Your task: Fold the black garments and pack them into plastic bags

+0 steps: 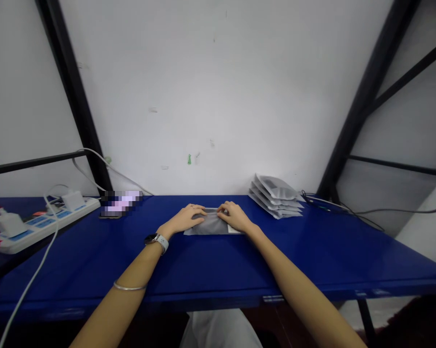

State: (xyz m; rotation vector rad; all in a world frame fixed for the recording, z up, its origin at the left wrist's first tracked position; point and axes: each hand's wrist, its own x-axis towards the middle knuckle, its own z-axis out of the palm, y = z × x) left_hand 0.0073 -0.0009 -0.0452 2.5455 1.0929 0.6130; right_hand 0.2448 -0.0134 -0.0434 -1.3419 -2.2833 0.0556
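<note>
Two hands together, the left hand (pixel 183 218) and right hand (pixel 232 216) clamped on the upper fold of a grey pouch (pixel 207 226), flat near the middle of the blue desk (pixel 218 270); folding of that edge in progress, a stack of pouches (pixel 275 197) just beyond the right hand.

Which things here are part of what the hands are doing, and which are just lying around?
Part of the job:
left hand, right hand, grey plastic pouch, stack of grey pouches

Just lying about:
power strip, white charger, white cable, blurred device
</note>
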